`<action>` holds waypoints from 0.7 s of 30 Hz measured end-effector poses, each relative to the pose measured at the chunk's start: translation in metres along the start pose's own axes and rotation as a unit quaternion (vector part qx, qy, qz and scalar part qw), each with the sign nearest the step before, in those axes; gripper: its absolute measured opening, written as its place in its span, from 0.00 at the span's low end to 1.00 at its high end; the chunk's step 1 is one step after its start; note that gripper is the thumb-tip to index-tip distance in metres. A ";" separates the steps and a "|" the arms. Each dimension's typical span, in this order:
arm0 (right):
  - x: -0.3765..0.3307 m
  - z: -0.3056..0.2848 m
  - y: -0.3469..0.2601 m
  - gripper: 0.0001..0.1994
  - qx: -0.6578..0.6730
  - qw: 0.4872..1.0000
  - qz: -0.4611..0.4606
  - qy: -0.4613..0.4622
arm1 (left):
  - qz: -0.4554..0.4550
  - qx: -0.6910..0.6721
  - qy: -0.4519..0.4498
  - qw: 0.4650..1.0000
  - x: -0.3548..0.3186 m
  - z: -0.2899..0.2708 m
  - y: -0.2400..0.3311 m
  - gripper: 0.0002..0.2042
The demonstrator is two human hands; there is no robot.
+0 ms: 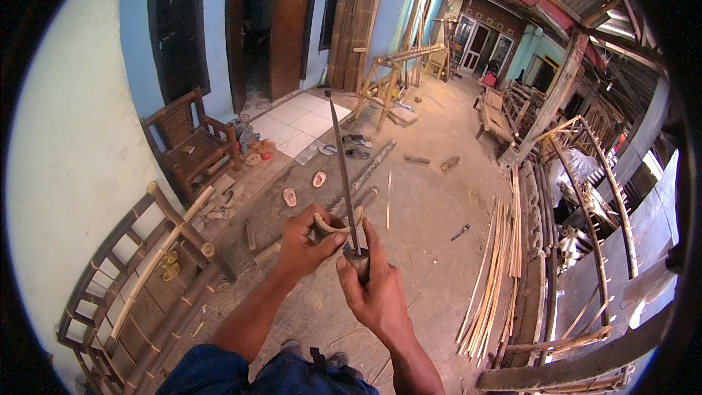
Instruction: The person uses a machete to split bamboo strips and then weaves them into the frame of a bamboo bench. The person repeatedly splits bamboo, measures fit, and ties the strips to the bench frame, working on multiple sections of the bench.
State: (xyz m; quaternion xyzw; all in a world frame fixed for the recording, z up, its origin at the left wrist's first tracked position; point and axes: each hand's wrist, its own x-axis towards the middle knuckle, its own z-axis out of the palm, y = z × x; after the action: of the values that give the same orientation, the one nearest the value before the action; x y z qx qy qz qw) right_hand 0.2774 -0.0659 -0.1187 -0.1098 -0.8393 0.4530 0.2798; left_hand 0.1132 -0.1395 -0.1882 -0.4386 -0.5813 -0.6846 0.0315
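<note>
My right hand [379,289] is closed round the dark handle of a long, narrow-bladed knife [344,157]. Its blade points up and away from me, tapering to the tip. Just left of it, my left hand [306,245] grips a short, curved piece of bamboo [333,225], with the thumb over its near side. The bamboo's hollowed edge rises beside the blade, close to my right fingers. Whether blade and bamboo touch, I cannot tell.
Bamboo poles [373,164] lie on the floor ahead. A bamboo chair [191,143] stands by the blue wall, and a bamboo frame [139,271] at lower left. Split bamboo strips [493,271] lie at right, near a wooden post [556,95]. Pink sandals [289,197] sit on the floor.
</note>
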 end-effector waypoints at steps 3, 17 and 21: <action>-0.006 0.011 -0.003 0.34 -0.013 1.000 0.003 -0.005 | 0.003 0.000 -0.003 1.000 -0.003 -0.011 0.004 0.13; -0.023 0.036 -0.008 0.37 -0.117 0.993 0.011 0.010 | -0.018 -0.045 -0.071 0.996 -0.007 -0.031 0.017 0.10; -0.024 0.040 -0.010 0.36 -0.110 0.993 -0.001 0.030 | -0.028 -0.060 -0.082 0.994 -0.008 -0.032 0.018 0.09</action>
State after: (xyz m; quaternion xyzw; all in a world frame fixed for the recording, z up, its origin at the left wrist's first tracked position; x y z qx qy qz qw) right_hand 0.2753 -0.1099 -0.1369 -0.1526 -0.8752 0.3542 0.2921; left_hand 0.1094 -0.1754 -0.1773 -0.4778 -0.5517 -0.6808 -0.0615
